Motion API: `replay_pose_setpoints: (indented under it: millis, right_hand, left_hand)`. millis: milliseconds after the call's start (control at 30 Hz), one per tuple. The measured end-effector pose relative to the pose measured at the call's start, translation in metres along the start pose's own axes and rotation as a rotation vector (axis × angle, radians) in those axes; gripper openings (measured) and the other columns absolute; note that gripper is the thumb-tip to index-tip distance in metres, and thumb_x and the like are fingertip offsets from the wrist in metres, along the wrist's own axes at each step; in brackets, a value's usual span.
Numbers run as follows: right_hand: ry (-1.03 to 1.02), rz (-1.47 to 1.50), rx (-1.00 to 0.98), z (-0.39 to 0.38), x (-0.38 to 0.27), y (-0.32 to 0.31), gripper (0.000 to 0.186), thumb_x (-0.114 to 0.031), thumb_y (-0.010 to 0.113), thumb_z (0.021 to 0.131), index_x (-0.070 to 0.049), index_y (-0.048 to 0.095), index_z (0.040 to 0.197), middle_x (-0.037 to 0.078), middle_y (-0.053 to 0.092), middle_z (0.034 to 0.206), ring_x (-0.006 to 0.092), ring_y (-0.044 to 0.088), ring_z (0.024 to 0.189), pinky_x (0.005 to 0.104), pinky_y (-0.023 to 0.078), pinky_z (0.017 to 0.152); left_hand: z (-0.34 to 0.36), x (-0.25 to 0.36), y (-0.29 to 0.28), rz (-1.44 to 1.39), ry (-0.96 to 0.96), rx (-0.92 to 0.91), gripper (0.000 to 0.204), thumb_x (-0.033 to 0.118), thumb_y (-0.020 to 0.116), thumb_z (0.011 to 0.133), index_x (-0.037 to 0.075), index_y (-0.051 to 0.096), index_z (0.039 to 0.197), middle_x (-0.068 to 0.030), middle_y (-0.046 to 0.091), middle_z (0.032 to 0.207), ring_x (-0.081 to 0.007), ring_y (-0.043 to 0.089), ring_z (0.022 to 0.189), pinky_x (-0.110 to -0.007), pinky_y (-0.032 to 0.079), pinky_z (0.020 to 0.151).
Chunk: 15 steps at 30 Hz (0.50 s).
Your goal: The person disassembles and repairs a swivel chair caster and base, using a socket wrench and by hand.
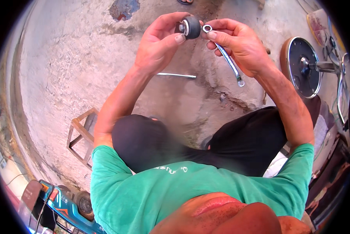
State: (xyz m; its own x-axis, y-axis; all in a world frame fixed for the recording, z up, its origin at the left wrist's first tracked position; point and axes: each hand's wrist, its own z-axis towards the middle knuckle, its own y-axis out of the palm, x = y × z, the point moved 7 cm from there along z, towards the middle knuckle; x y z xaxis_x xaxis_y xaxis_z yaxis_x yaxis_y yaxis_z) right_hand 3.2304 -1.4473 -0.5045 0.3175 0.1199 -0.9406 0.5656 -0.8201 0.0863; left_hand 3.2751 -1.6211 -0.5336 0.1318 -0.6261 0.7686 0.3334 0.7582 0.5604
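Observation:
My left hand (159,43) holds a small dark round part (191,27) with a metal stub on its side, gripped between thumb and fingers at the top of the view. My right hand (237,45) holds a slim metal wrench (228,58); its ring end sits right beside the round part and its other end hangs down below the hand. Both hands are raised in front of me above my knees in black trousers (245,140). I wear a green shirt (190,191).
A thin metal rod (177,75) lies on the rough concrete ground (65,70) below my hands. A round dark disc on a metal shaft (305,66) stands at the right. A small wooden frame (81,136) sits at the left; a blue vehicle part (62,206) shows bottom left.

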Motion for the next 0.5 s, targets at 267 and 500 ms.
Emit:
replay_pose_setpoints:
  millis: [267, 500]
  right_hand:
    - [-0.089, -0.088, 0.012, -0.007, -0.003, 0.005, 0.042, -0.013, 0.071, 0.084, 0.001, 0.069, 0.124, 0.006, 0.069, 0.095, 0.0097, 0.06, 0.079, 0.0262, 0.05, 0.072]
    - [-0.177, -0.093, 0.034, -0.018, -0.011, 0.007, 0.042, -0.013, 0.07, 0.087, 0.003, 0.068, 0.125, 0.01, 0.072, 0.102, 0.0122, 0.066, 0.087, 0.0291, 0.053, 0.081]
  left_hand:
    - [0.0, 0.002, 0.007, 0.078, 0.074, -0.013, 0.049, -0.002, 0.067, 0.092, 0.001, 0.053, 0.14, -0.0167, 0.06, 0.137, -0.0302, 0.057, 0.131, -0.045, 0.044, 0.113]
    - [0.003, 0.018, 0.018, 0.405, 0.225, -0.098, 0.046, -0.007, 0.066, 0.09, -0.002, 0.056, 0.134, -0.0168, 0.052, 0.138, -0.034, 0.057, 0.131, -0.045, 0.046, 0.111]
